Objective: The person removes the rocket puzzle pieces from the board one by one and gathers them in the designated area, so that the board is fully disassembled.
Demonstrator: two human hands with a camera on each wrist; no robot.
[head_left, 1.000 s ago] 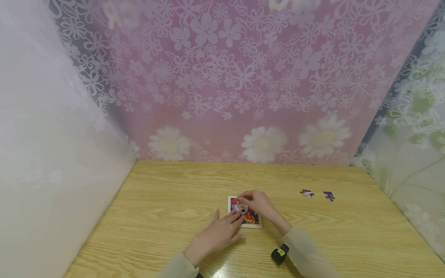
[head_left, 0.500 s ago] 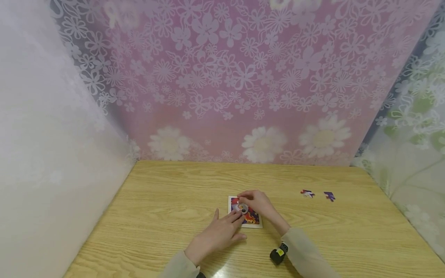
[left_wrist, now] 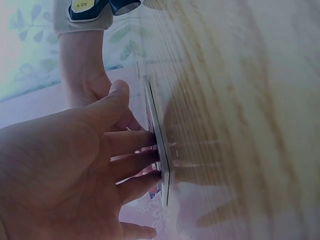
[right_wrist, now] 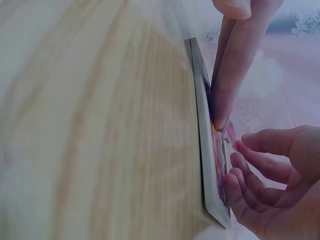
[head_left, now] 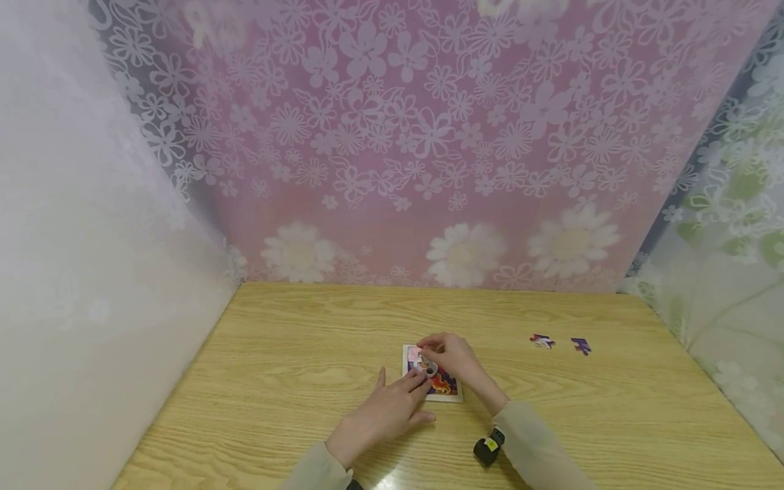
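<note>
A small jigsaw puzzle (head_left: 442,386) in a white-edged tray (head_left: 453,399) lies on the table, its picture red, purple and orange. Straight fingers of my left hand (head_left: 382,410) press on its lower left part, thumb held off to the side. At the upper left corner my right hand (head_left: 456,357) pinches a puzzle piece (head_left: 415,354), which looks pale pink in the head view. A reddish edge of the puzzle piece (right_wrist: 231,132) shows by the right thumb in the right wrist view. The left wrist view catches the tray (left_wrist: 161,137) edge-on, fingertips against its face.
Two loose puzzle pieces, one red and white (head_left: 542,341) and one purple (head_left: 580,346), lie to the right on the wooden table (head_left: 306,333). A black wrist camera (head_left: 488,449) hangs at the right cuff. Flowered walls stand behind and at the sides.
The puzzle's upper left corner has turned from red to pale pink as the piece at my right fingertips tilts. Both hands have stayed nearly in place.
</note>
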